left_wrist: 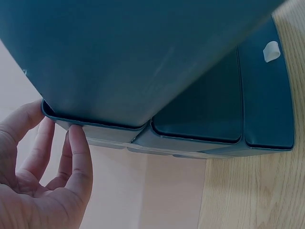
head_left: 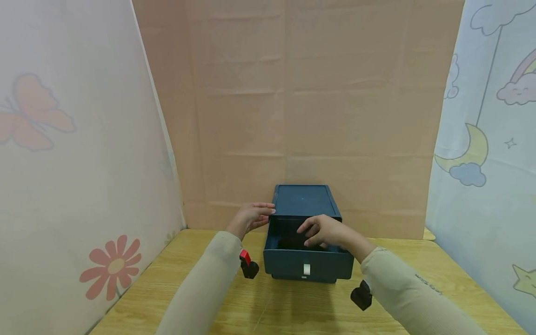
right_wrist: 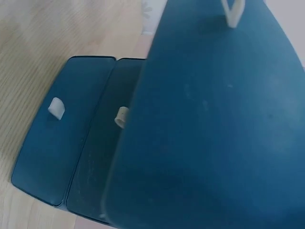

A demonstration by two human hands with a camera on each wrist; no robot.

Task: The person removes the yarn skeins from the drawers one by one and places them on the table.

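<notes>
A dark blue drawer cabinet (head_left: 305, 199) stands on the table, its top drawer (head_left: 289, 263) pulled out toward me. My left hand (head_left: 251, 217) is at the cabinet's left side, with fairly straight fingers touching its upper edge. Up close in the left wrist view, the fingertips of that hand (left_wrist: 52, 171) rest along the cabinet's rim. Over the open drawer hangs my right hand (head_left: 324, 230), fingers loosely bent downward into it. Beneath those fingers lies a black item (head_left: 291, 243), its shape lost in shadow. The drawer front (right_wrist: 205, 124) hides the right hand in the right wrist view.
Two lower drawers, one with a white pull tab (right_wrist: 56, 109), show below the pulled-out one. The wooden table (head_left: 167, 284) ends at a tan backdrop (head_left: 234, 116). Patterned cloth walls (head_left: 63, 186) flank both sides. A black wrist camera (head_left: 362, 296) sits under the right sleeve.
</notes>
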